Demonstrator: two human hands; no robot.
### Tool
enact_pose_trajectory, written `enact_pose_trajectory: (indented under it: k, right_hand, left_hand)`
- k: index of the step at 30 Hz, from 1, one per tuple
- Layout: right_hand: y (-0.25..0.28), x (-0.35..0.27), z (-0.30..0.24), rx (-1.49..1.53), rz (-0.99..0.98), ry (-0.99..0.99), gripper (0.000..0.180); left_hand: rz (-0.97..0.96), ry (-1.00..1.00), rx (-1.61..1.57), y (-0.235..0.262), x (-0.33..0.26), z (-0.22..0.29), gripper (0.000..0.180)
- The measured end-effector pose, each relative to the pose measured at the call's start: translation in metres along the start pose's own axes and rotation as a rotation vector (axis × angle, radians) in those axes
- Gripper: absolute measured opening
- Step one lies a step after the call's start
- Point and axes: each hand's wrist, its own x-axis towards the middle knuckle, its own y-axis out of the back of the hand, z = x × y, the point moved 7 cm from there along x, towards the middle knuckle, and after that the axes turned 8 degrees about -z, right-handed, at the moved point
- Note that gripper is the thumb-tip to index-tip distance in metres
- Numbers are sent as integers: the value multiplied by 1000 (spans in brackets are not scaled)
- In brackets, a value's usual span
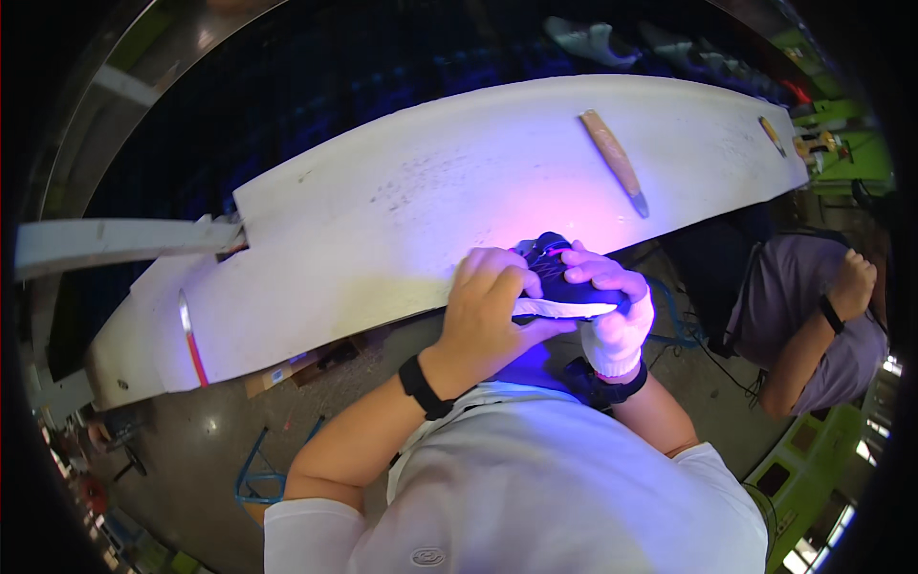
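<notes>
a dark shoe [555, 282] with a pale sole edge is held in front of the person's torso, at the near edge of a long white desk [382, 249]; whether it touches that edge i cannot tell. the left hand [488, 301] has a closed grip on it from 9 o'clock, fingers curled against the upper and thumb stretched beneath the pale edge. the right hand [617, 311], in white glove fabric with a ribbed cuff, grips it from about 4 o'clock, its fingers bent over the top of the upper. a black band circles each wrist, and violet light falls over shoe, fingers and the desk beyond. taking the shoe as the clock's centre, a wooden-handled tool [610, 153] lies on the desk at 1 o'clock, its metal tip toward 5. a small yellow-and-dark tool [772, 136] sits at 2 o'clock, near the desk's far right end. just under 9 o'clock lies a red-handled blade [194, 352], its point near 12. pale shoes [591, 41] stand past the desk from 12 to 1 o'clock. at 3 o'clock another person [798, 297] sits with one hand clenched. a blue metal frame [258, 483] is on the floor at 8.
</notes>
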Motion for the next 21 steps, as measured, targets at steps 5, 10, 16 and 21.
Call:
enact_pose_trajectory:
  k: [5, 10, 16, 21]
  right_hand:
    - [45, -5, -10, -269, -38, -247, 46]
    - [68, 4, -14, -742, -212, -429, 44]
    - [59, 9, 47, -132, 296, -611, 58]
    - [-25, 65, 31, -175, -115, -257, 71]
  left_hand:
    - [-173, 75, 51, -27, 16, 6, 54]
    - [-334, 181, 65, -37, 20, -1, 53]
    - [-337, 217, -247, 36, 22, -24, 88]
    - [-250, 43, -18, 94, 48, 5, 77]
